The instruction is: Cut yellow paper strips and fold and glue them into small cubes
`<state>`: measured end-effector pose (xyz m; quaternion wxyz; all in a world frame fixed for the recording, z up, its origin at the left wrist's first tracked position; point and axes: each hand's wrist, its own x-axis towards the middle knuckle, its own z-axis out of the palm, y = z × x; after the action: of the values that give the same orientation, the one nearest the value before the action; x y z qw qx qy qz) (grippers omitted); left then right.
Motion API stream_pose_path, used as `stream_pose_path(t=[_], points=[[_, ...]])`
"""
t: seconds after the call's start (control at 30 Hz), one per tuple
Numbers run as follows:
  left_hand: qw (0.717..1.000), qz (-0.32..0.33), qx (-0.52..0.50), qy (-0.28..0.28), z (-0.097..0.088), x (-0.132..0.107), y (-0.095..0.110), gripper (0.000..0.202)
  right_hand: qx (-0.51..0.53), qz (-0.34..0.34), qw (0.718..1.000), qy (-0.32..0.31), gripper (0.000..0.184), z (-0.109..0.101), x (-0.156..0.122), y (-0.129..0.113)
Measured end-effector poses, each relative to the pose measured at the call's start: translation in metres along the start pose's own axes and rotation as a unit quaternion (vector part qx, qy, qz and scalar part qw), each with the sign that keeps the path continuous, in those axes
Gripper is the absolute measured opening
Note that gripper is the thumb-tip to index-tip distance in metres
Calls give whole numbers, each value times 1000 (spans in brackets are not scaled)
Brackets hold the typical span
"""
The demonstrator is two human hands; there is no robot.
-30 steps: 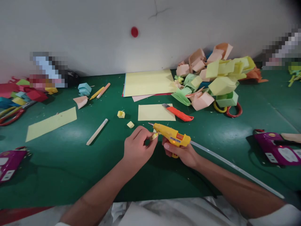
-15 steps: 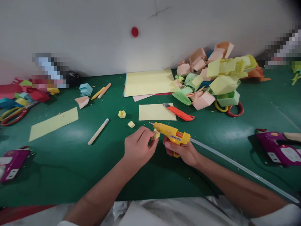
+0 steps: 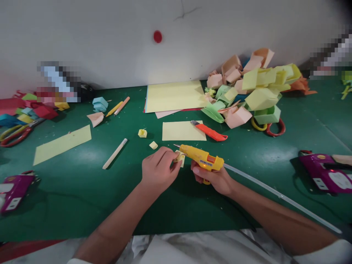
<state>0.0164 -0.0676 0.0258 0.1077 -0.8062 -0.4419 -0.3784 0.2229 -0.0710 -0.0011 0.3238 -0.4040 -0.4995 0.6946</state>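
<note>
My right hand (image 3: 210, 174) is wrapped round the handle of a yellow glue gun (image 3: 202, 156), its metal tip pointing left. A long clear glue stick (image 3: 275, 194) sticks out of the gun's back end. Pinched in the fingers of my left hand (image 3: 159, 167) is a small pale yellow paper piece (image 3: 180, 158), just beneath the gun's nozzle. Whether the nozzle touches the paper, I cannot tell. A small yellow paper box (image 3: 142, 133) and a little folded yellow piece (image 3: 153, 145) lie beyond my left hand.
An orange utility knife (image 3: 211, 132) rests partly on a pale yellow sheet (image 3: 178, 131). Folded paper shapes (image 3: 247, 88) are heaped at the back right. Left lie a paper strip (image 3: 63, 145), a white stick (image 3: 114, 154) and scissors (image 3: 16, 135). Purple devices (image 3: 327, 172) stand at the sides.
My left hand has shifted slightly left and down, and more of the yellow paper piece shows. The glue gun has moved very little.
</note>
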Motion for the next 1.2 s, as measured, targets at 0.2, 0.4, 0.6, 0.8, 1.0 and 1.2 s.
stream_pose_path(t=[0.2, 0.4, 0.6, 0.8, 1.0, 1.2], points=[[999, 46, 16, 6, -4, 2, -1, 7, 3, 0, 1000, 2, 35, 1, 0, -1], [996, 83, 33, 9, -6, 3, -1, 9, -14, 6, 1000, 4, 35, 2, 0, -5], [995, 86, 38, 13, -8, 5, 2, 9, -27, 3, 1000, -4, 32, 1, 1, -4], [996, 80, 34, 7, -7, 3, 1, 9, -35, 6, 999, -1, 34, -1, 1, 0], [995, 84, 52, 5, -7, 0, -1, 8, -29, -2, 1000, -7, 31, -4, 0, 5], [995, 89, 53, 7, -7, 2, 0, 10, -56, -7, 998, -14, 26, -6, 0, 4]])
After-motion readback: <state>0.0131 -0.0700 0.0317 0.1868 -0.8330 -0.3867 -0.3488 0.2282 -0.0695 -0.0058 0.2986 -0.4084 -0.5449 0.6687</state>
